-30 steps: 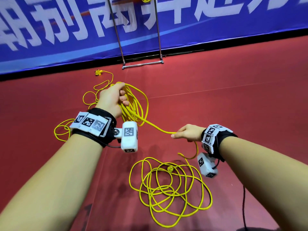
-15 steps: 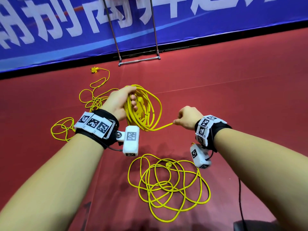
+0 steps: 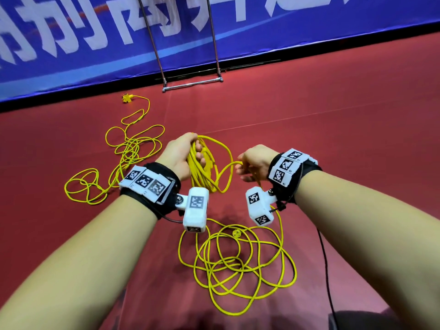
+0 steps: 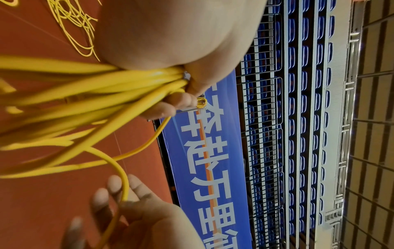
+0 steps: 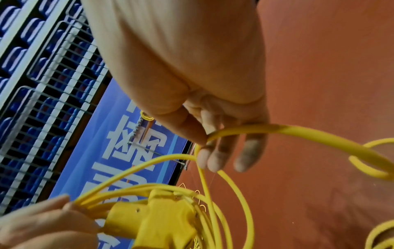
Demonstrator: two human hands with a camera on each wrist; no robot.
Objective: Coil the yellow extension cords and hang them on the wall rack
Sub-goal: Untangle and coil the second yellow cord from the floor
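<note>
Right hand [image 3: 256, 164] has closed in from well right of the coil [image 3: 204, 167], fingers pinching the feed strand; left hand [image 3: 181, 154] fingers wrap the coil: another loop landing; loose cord [image 3: 238, 265] remains on floor below it

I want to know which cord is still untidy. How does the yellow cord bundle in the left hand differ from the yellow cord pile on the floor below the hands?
The bundle is gathered into close loops; the floor pile spreads in loose, crossing loops. The left hand grips the bundle in the air; the pile lies flat on the red floor. Both are thin and yellow, and a strand through the right hand joins the bundle.
</note>
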